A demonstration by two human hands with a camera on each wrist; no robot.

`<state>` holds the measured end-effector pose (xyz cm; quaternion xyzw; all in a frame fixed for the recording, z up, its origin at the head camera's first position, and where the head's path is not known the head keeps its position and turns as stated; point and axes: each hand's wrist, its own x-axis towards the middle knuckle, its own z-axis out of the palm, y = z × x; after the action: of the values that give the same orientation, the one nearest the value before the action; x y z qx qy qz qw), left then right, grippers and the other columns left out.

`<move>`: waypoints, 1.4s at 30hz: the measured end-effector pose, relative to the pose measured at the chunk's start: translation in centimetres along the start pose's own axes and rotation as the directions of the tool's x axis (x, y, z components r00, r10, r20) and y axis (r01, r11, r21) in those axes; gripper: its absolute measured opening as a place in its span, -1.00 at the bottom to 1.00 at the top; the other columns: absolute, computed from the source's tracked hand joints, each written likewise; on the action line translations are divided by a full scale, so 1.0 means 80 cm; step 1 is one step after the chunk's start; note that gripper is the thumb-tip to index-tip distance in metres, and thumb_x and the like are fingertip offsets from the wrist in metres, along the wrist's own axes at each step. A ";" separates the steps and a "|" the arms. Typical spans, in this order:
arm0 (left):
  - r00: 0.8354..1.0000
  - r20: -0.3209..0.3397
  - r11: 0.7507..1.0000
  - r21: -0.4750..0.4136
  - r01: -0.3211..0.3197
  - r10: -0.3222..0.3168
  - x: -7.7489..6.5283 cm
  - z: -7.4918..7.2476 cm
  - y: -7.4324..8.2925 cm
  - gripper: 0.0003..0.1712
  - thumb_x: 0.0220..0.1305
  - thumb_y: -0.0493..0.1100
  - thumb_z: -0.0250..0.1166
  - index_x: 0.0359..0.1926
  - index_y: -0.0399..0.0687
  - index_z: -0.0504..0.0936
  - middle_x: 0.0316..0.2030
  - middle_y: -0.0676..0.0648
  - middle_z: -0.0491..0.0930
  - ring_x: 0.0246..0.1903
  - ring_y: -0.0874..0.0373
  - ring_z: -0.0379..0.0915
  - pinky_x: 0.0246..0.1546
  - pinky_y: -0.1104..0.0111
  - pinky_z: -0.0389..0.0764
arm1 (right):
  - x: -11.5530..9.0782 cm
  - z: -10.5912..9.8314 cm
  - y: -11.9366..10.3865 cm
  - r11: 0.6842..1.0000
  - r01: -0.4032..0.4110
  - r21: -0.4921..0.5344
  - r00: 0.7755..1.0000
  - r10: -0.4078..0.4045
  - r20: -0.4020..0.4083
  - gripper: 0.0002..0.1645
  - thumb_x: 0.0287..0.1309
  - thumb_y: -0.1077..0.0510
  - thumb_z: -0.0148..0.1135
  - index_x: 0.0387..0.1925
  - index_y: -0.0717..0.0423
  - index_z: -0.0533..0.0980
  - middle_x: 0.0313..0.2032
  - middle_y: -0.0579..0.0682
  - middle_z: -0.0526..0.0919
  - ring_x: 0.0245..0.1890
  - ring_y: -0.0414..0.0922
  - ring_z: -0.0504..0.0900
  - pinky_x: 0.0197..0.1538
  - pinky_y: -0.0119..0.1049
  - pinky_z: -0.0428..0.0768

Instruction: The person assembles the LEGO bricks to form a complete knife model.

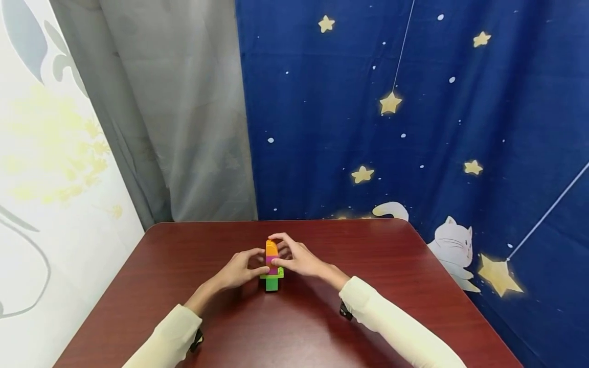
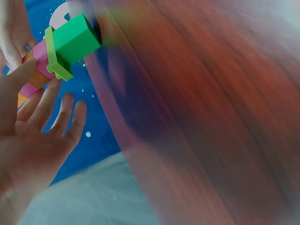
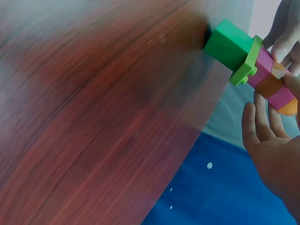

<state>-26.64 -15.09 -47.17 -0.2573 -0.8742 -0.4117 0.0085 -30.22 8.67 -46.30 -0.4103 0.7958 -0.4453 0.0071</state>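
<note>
A toy building-block tower (image 1: pixel 272 268) stands upright on the table between both hands. Lowest is a green block (image 3: pixel 228 45), then a wider lime-green plate (image 2: pixel 57 61) with studs showing. Above these, pink and orange blocks (image 3: pixel 264 68) alternate up to a rounded orange piece (image 1: pixel 272 248) at the top. My left hand (image 1: pixel 241 269) pinches the tower from the left, its thumb low on the pink and orange part. From the right, my right hand (image 1: pixel 299 259) holds the upper blocks, index finger at the rounded top and thumb across the front. The fingers hide parts of the middle blocks.
The reddish-brown wooden table (image 1: pixel 285 332) has its far edge a short way behind the tower. Beyond it hang a grey curtain (image 1: pixel 193 112) and a blue curtain (image 1: pixel 322 128) with stars and a cat. A white patterned surface (image 1: pixel 55 230) is at the left.
</note>
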 end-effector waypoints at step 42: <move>0.994 -0.058 0.996 -0.019 0.087 -0.088 0.085 0.066 -0.005 -0.49 0.31 -0.10 0.49 0.16 -0.34 0.67 -0.08 -0.22 0.76 -0.08 -0.04 0.72 -0.01 0.12 0.70 | -0.020 -0.043 0.078 0.911 -0.359 0.205 0.922 0.381 -0.076 -0.28 0.22 0.35 0.45 0.39 0.34 0.43 0.14 0.33 0.66 -0.01 0.10 0.77 0.01 -0.23 0.71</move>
<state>-31.66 -8.47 -49.40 -0.2064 -0.8807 -0.4262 0.0141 -34.51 13.78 -49.26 -0.2234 0.8129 -0.5313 0.0841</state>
